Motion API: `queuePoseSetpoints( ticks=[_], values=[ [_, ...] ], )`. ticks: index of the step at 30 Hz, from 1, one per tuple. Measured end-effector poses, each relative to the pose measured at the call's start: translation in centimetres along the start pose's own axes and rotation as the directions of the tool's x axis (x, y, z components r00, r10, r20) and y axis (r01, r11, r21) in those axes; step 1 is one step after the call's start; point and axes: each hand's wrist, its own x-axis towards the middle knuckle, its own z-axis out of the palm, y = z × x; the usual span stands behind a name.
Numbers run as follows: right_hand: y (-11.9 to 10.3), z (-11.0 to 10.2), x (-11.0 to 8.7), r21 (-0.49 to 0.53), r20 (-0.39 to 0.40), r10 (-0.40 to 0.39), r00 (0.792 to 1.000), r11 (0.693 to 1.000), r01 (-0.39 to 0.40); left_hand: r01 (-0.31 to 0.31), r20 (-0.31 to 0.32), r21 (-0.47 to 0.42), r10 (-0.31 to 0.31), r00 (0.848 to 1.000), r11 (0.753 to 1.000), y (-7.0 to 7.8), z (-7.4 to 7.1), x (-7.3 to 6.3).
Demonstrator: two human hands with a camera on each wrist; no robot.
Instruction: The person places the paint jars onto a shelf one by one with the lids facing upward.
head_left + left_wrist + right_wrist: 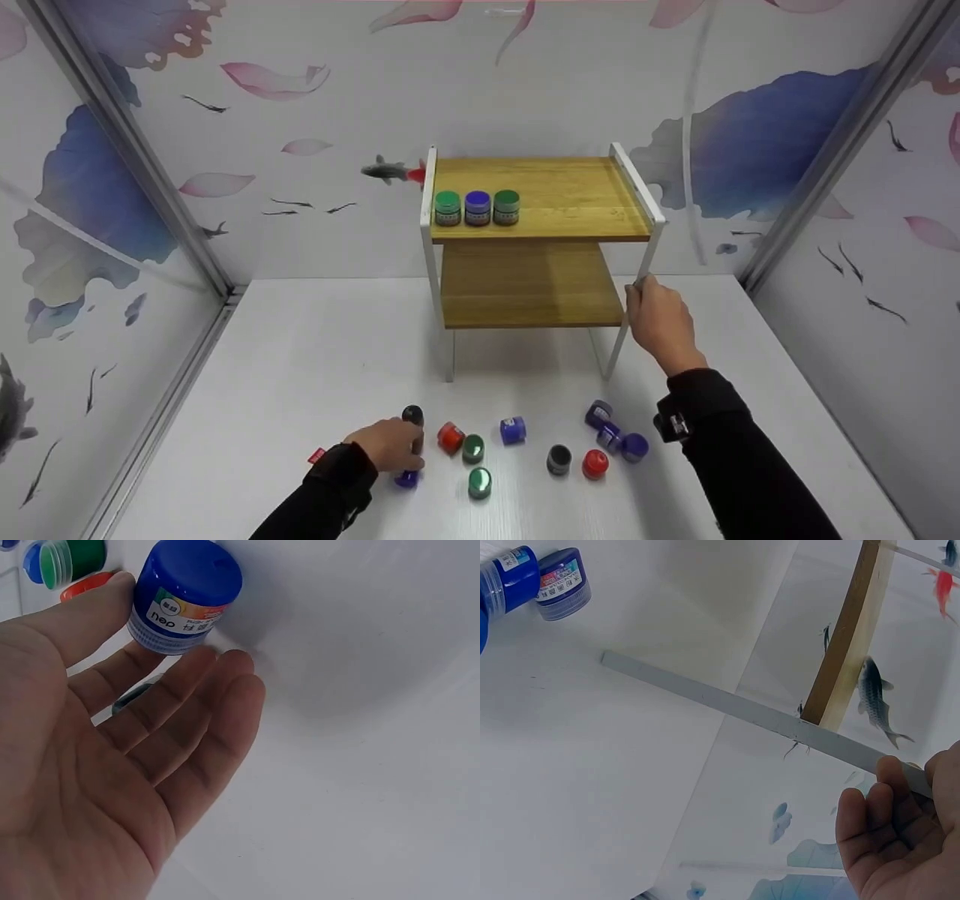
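Low at the left in the head view, my left hand (390, 444) pinches a blue-lidded paint jar (187, 577) between thumb and fingertips. Most of that jar is hidden under the hand from above; its lid shows in the left wrist view. A black-lidded jar (412, 415) lies just beyond the fingers. My right hand (664, 319) grips the white front right leg (705, 694) of a two-tier shelf, with fingers curled round it. The shelf's wooden top board (562, 195) carries a green jar (448, 208), a blue jar (478, 208) and a dark green jar (506, 208) in a row at its left front.
Loose jars lie on the white table (315, 352) before the shelf: a red one (451, 437), green ones (479, 483), a blue one (513, 430), a black one (559, 460), another red one (595, 464) and a blue cluster (609, 436). The lower board (532, 285) is bare. Patterned walls enclose the table.
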Motion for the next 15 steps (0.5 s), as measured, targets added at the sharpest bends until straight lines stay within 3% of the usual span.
queuePoseSetpoints(
  ticks=[15],
  values=[
    [-0.17, -0.21, -0.09, 0.000, 0.017, -0.003, 1.000, 1.000, 0.003, 0.007, 0.081, -0.010, -0.006, 0.997, 1.000, 0.16, -0.25, 1.04]
  ],
)
